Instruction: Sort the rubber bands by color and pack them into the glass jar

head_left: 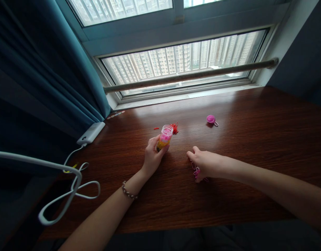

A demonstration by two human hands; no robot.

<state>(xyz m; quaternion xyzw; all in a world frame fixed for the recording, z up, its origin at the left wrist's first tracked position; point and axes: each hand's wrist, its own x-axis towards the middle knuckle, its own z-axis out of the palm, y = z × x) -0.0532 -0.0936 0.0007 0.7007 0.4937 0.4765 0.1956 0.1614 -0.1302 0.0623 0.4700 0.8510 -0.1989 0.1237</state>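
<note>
My left hand [152, 153] is wrapped around a small clear plastic jar [166, 129], which has a yellow printed label and pink pieces inside. The jar's mouth is uncovered and it leans slightly to the right. My right hand [199, 162] reaches down to the desktop over a loose bunch of pink elastic bands [196, 171]. Its visible fingers are bent and spread apart, and part of the bunch is hidden under the palm. Just behind the jar lies a small heap of red elastic bands [174, 129]. A pink cap with a loop [211, 119] rests farther back, to the right.
A thin red piece [156, 128] lies left of the jar on the brown wooden desk [244, 139]. At the left edge are a white power bank [91, 133] and a looped white cable [76, 184]. Behind the desk run a window and a metal rail [189, 75].
</note>
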